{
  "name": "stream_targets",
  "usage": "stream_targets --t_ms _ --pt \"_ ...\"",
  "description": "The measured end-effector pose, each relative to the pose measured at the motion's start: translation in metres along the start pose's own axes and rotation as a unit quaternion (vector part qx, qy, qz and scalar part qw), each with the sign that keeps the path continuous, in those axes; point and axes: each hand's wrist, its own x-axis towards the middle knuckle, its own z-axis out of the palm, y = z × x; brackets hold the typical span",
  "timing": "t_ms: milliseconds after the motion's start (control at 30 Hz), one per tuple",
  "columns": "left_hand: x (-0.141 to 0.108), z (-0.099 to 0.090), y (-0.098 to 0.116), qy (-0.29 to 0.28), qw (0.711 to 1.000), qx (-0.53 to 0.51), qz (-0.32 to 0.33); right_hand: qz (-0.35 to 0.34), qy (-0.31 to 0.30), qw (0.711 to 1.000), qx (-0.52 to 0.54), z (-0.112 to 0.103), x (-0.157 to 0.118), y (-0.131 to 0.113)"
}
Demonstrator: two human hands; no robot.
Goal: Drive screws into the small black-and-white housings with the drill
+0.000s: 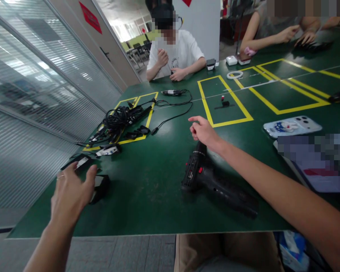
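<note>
The drill (212, 181) on the surface (147, 213) looks heavy, best held by its handle. The right hand (203, 131) near it points; I can't tell if it pinches. The left hand (71, 189) spreads beside a dark box (102, 186).

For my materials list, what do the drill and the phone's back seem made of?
The drill seems hard plastic, dull black, with soft highlights on its moulded body. The phone's back looks smooth and printed, with pale sheen: plastic or glass, unclear which.

Head view looks forward, down over table (147, 211).
</note>
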Motion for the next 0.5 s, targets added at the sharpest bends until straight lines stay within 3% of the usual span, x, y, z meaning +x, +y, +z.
stream_targets --t_ms 67,133,200,267,367,500 --pt "-0.011 -0.013 0.037 0.022 0.997 -0.05 0.059 0.048 -0.061 0.996 0.044 0.011 -0.01 -0.009" --pt "-0.023 -0.024 0.084 0.039 0.973 -0.129 0.19 0.088 -0.133 0.981 0.107 0.018 -0.02 -0.015" --pt "-0.033 -0.028 0.131 0.041 0.922 -0.21 0.322 0.138 -0.207 0.945 0.214 0.021 -0.028 -0.018" --pt "-0.04 -0.024 0.173 -0.003 0.874 -0.256 0.414 0.172 -0.253 0.911 0.278 0.022 -0.031 -0.018" --pt "-0.042 -0.008 0.214 -0.076 0.818 -0.297 0.486 0.172 -0.264 0.897 0.309 0.021 -0.03 -0.013" --pt "-0.04 0.01 0.235 -0.082 0.797 -0.343 0.49 0.146 -0.249 0.894 0.343 0.021 -0.026 -0.006"
